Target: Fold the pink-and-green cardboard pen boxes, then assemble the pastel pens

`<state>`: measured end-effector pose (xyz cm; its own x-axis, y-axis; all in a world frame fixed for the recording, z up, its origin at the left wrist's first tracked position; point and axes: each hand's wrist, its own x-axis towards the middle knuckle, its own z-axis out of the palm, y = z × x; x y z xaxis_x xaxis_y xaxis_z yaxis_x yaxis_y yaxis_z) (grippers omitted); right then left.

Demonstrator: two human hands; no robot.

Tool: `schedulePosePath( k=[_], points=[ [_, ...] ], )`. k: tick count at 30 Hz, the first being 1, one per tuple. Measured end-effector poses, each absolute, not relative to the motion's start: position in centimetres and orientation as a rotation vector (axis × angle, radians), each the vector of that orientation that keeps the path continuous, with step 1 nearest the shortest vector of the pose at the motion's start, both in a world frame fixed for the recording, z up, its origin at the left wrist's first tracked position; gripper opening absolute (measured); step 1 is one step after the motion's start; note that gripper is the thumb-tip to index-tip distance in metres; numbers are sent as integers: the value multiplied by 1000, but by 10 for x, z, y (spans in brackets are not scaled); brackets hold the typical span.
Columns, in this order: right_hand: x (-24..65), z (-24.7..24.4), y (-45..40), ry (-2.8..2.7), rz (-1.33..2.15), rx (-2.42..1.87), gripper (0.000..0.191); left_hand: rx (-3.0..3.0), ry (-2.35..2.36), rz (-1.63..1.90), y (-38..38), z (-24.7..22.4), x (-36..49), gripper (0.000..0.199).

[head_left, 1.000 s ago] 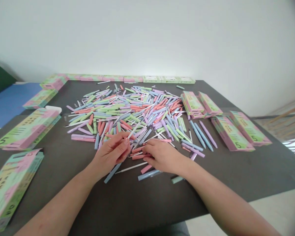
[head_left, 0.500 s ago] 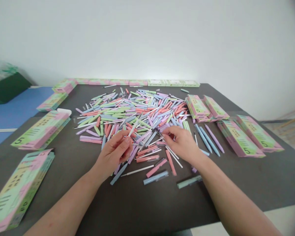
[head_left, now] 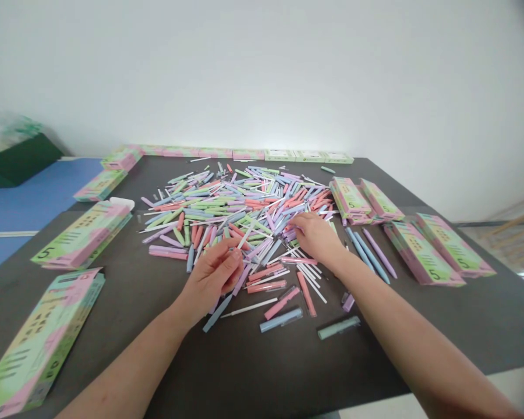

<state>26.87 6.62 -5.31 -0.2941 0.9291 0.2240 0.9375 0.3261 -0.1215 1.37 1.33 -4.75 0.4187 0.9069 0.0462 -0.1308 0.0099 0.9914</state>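
My left hand (head_left: 213, 276) is closed in a pinch around a white pen refill (head_left: 245, 235), which sticks up and to the right from the fingertips. My right hand (head_left: 318, 237) reaches over the right part of a heap of pen parts (head_left: 218, 203), fingers bent together and touching the heap. Anything between its fingertips is too hidden to make out. Coloured barrels, caps and white refills make up the heap. In front of the hands lie a blue cap with a clear clip (head_left: 281, 320), a pink cap (head_left: 282, 302) and a green cap (head_left: 338, 327).
Two blue pens and a purple pen (head_left: 379, 252) lie right of my right hand. Printed pen boxes stand on the right (head_left: 423, 254), on the left (head_left: 82, 234) and along the back edge (head_left: 248, 154). A dark green bin (head_left: 21, 160) is on a blue surface at far left.
My right hand has moved slightly up and left, deeper over the heap, uncovering several white refills beneath it. My left hand keeps its white refill. The view has shifted a little.
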Motion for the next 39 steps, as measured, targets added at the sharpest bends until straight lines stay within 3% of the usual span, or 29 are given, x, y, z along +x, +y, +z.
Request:
schedulePosePath(
  k=[16, 22, 27, 33, 39],
  points=[
    [274, -51, 82, -2338, 2, -1472, 18, 1304, 752, 927, 11, -47, 14, 27],
    [262, -36, 44, -1346, 1125, -1028, 18, 1311, 725, 912, 10, -49, 12, 25],
    [249, -25, 16, -1041, 1502, -852, 19, 1330, 647, 866, 11, -51, 13, 24],
    [251, -35, 17, -1086, 1470, -941, 21, 1282, 639, 920, 16, -54, 9, 19],
    [253, -55, 23, -1565, 986, -1383, 20, 1182, 607, 1184, 24, -46, 0, 17]
  ],
)
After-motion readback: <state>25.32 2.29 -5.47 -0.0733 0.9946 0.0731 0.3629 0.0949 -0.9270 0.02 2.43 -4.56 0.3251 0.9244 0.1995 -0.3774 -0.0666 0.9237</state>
